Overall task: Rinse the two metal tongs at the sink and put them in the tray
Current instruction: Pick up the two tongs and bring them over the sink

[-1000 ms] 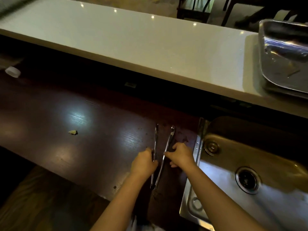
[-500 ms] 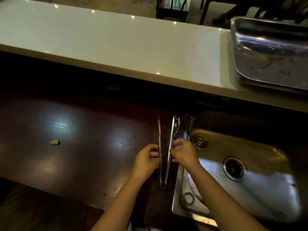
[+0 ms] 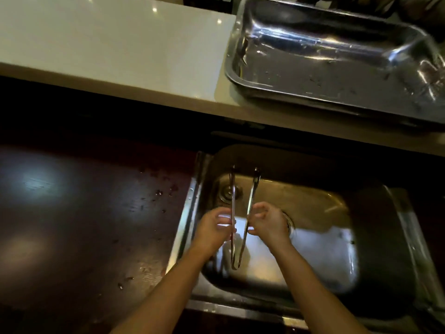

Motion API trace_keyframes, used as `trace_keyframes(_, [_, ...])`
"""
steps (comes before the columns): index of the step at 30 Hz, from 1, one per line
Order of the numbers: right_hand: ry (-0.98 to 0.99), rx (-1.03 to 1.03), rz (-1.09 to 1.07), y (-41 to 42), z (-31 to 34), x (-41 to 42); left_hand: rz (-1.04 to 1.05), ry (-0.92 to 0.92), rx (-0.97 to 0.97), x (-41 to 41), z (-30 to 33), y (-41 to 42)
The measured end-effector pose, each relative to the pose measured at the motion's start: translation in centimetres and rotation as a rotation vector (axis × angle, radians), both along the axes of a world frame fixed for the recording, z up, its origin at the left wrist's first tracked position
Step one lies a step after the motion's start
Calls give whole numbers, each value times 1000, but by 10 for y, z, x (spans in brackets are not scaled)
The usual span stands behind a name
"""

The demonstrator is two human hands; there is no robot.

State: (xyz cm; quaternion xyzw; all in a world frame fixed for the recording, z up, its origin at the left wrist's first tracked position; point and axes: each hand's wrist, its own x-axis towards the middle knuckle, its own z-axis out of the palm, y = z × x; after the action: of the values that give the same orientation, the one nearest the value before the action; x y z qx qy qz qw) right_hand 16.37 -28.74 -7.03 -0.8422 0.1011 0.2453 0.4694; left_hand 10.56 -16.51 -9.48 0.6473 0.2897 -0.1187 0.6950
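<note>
Landmark: the steel sink (image 3: 395, 237), sunk into the dark wooden desk (image 3: 84, 225); every place below is told from it.
Tongs: the metal tongs (image 3: 250, 206) hang over the sink's left half, joined end toward the person, tips pointing to the sink's far wall and spread in a narrow V. Whether this is one pair or two held together cannot be told.
Left hand: the left hand (image 3: 214, 229) is over the sink's left side, fingers curled round the left arm of the tongs.
Right hand: the right hand (image 3: 269, 224) is just right of it, over the middle of the sink, thumb and fingers pinching the right arm of the tongs.
Drains: a small round fitting (image 3: 228, 192) shows on the far-left slope of the sink behind the tongs; the main drain (image 3: 290, 224) is mostly hidden by the right hand.
Tray: the metal tray (image 3: 337, 75) sits beyond the sink, on the pale raised counter (image 3: 108, 51), with nothing large in it; small flecks dot its floor.
Desk: left of the sink, it carries scattered crumbs and wet specks near the sink's rim.
Change: half a second ago the tongs were over the desk just left of the sink's rim; now both hands have carried them over the sink, the grip unchanged.
</note>
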Motion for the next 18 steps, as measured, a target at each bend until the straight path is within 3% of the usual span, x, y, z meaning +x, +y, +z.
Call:
trace_keyframes(5, [64,-79,-4,-26,-51,9,28,132,5,11,-42,-35])
trace_keyframes(11, [90,-125,-25,-42,-103,15,-51,185,289,23,-88,-55])
trace_keyframes(18, [147,-161,-52,-49,-138,21,-151,253,396,39,-124,-62])
